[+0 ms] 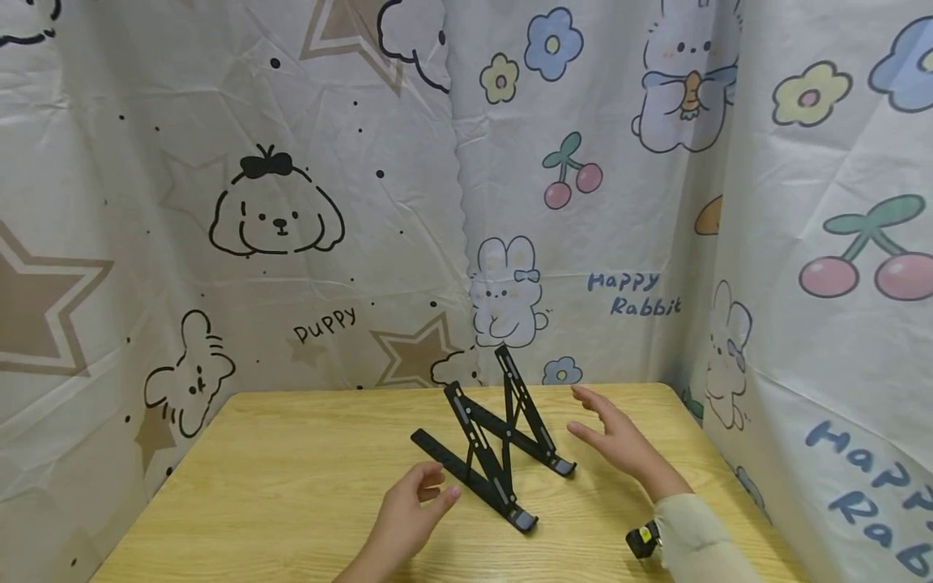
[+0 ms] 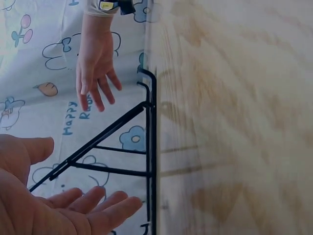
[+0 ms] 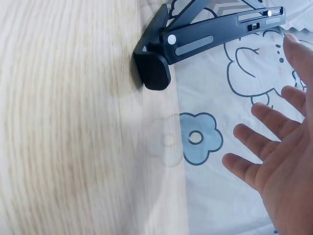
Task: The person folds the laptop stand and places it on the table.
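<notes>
A black folding laptop stand (image 1: 508, 433) stands unfolded on the wooden table, its two slanted arms raised and its hooked front ends toward the near right. My left hand (image 1: 410, 512) is beside its near left leg, fingers loosely bent and holding nothing. On the other side, my right hand (image 1: 615, 433) hovers apart from the stand with fingers extended. In the left wrist view the stand (image 2: 110, 132) appears from the side, beyond my left hand (image 2: 63, 205). The right wrist view shows one hooked end of the stand (image 3: 154, 71) and my spread right hand (image 3: 283, 147).
The light wooden table (image 1: 291, 486) reaches back to a hanging cloth (image 1: 364, 202) printed with puppies, rabbits, flowers and cherries. Cloth also hangs along the left and right sides. A small black device (image 1: 643, 539) is strapped at my right wrist.
</notes>
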The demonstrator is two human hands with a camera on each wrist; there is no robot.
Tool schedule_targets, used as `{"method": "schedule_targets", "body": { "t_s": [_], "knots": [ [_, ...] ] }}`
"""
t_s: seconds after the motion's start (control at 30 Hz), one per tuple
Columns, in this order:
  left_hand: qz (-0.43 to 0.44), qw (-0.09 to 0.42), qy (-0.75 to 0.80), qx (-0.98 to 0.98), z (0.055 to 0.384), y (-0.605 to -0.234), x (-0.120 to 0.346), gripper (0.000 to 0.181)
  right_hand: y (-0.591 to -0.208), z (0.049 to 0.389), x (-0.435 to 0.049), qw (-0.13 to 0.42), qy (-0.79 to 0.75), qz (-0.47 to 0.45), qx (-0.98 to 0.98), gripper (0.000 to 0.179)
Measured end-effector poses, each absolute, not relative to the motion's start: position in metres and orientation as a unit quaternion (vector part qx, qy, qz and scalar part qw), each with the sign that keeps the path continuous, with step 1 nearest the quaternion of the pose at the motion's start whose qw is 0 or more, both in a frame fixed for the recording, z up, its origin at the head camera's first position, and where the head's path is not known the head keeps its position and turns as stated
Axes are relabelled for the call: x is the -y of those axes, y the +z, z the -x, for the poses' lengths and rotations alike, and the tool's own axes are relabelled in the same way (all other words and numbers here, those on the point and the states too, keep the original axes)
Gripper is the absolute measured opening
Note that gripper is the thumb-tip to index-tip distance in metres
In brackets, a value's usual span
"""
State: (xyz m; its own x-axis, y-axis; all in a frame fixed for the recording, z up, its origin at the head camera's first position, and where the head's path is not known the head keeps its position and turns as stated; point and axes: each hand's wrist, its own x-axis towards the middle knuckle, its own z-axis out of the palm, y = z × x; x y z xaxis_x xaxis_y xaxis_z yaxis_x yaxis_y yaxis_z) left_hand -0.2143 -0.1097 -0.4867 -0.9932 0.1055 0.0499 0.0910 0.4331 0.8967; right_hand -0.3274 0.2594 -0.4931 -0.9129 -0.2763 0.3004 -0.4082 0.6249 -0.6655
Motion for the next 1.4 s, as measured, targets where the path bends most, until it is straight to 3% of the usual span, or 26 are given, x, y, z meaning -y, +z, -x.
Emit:
{"method": "schedule_targets", "body": {
  "t_s": [0.27,0.77,1.4],
  "knots": [
    [-0.043,0.003,0.589,-0.807,0.215,-0.492,0.096,0.052,-0.501,0.334,-0.252,0.049,0.439,-0.181,0.879,0.07],
    [-0.001,0.017,0.683,-0.73,0.224,-0.504,0.067,0.047,-0.506,0.35,-0.242,-0.014,0.508,-0.186,0.841,0.053],
    [0.009,0.022,0.71,-0.704,0.234,-0.516,0.047,0.046,-0.513,0.359,-0.231,-0.043,0.519,-0.204,0.829,0.051]
  ]
}}
